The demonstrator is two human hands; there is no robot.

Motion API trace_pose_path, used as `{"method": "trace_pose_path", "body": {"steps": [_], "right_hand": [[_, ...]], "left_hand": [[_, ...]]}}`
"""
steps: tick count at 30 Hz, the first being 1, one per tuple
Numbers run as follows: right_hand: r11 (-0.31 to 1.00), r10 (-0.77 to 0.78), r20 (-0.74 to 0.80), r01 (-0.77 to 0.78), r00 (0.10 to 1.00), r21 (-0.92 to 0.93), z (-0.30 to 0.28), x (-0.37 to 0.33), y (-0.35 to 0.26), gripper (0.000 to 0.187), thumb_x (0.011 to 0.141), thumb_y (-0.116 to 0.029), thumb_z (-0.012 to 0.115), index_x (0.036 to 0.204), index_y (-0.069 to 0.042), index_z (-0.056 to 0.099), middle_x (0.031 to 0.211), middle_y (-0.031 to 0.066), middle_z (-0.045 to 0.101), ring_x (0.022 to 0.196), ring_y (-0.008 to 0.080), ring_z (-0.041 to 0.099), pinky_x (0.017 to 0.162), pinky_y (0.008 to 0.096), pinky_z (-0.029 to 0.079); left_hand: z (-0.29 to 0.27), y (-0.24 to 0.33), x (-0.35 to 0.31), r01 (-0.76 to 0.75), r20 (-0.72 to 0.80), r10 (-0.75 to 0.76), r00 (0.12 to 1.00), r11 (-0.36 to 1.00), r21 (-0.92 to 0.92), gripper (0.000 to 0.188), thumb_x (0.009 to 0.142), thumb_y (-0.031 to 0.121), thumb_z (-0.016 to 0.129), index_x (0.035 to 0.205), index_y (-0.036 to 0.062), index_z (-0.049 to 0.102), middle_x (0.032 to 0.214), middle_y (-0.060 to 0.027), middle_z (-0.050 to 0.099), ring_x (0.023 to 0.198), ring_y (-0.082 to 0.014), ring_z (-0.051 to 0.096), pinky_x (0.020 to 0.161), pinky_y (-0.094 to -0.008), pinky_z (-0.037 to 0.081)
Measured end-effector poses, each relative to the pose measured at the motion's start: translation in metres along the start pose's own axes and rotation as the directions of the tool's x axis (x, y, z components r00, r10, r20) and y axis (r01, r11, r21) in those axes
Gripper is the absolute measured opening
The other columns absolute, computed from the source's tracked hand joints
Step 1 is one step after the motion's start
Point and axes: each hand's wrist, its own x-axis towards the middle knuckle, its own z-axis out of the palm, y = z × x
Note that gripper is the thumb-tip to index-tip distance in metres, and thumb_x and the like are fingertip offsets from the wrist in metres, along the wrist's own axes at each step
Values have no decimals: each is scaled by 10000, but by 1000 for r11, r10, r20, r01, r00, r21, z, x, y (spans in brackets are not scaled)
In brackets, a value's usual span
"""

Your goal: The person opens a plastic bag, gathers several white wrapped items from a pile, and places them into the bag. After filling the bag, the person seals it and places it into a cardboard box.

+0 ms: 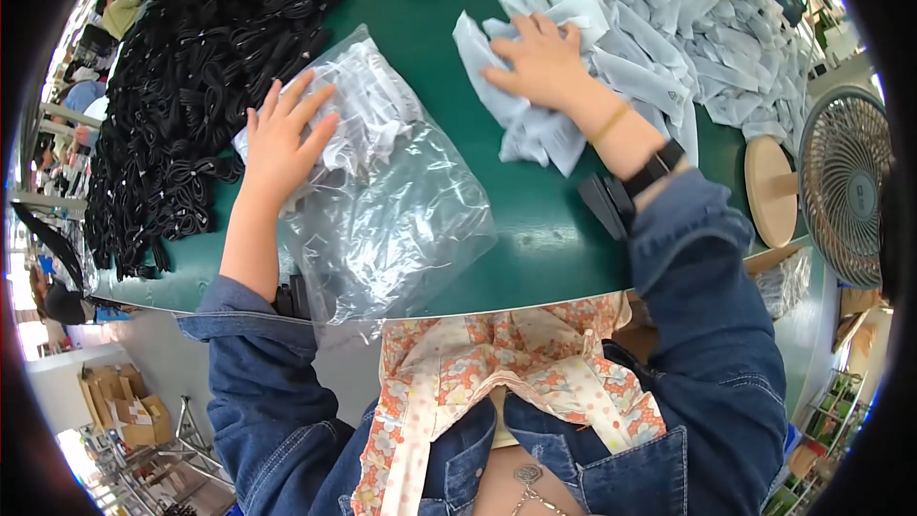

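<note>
My left hand [287, 139] rests with spread fingers on a large clear plastic bag [401, 220]. Several small whitish packets [368, 100] lie bunched in the bag's far end, while its near part is flat and hangs past the table edge. To the right, my right hand [543, 65] lies with fingers apart on a loose cluster of frosted white packets [540, 139]. That cluster sits at the near left side of a bigger heap of such packets [650, 14]. Neither hand has its fingers wrapped round anything.
Bundled black cables [191, 86] are piled at the left of the green table [554, 258]. A fan [845, 186] stands at the right edge beside a round wooden piece [769, 191]. Cardboard boxes [129, 406] are on the floor at lower left.
</note>
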Motion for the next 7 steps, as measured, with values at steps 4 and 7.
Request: {"method": "trace_pose_path", "body": {"steps": [4, 7], "right_hand": [[971, -231, -65, 235, 971, 53, -1, -73, 10, 489, 763, -477, 602, 1186, -231, 610, 1439, 128, 343, 1348, 363, 245, 1037, 621, 137], [911, -310, -209, 353, 927, 213, -12, -99, 28, 537, 752, -469, 652, 1232, -242, 575, 1509, 114, 250, 1398, 380, 150, 1063, 622, 82]], "left_hand": [[5, 12, -10, -84, -71, 96, 993, 985, 149, 455, 878, 417, 550, 1286, 214, 536, 1421, -14, 413, 1378, -345, 237, 1068, -628, 135], [4, 50, -28, -115, 67, 112, 991, 992, 47, 470, 868, 409, 573, 1297, 221, 527, 1435, -26, 396, 1383, -352, 224, 1075, -628, 114]]}}
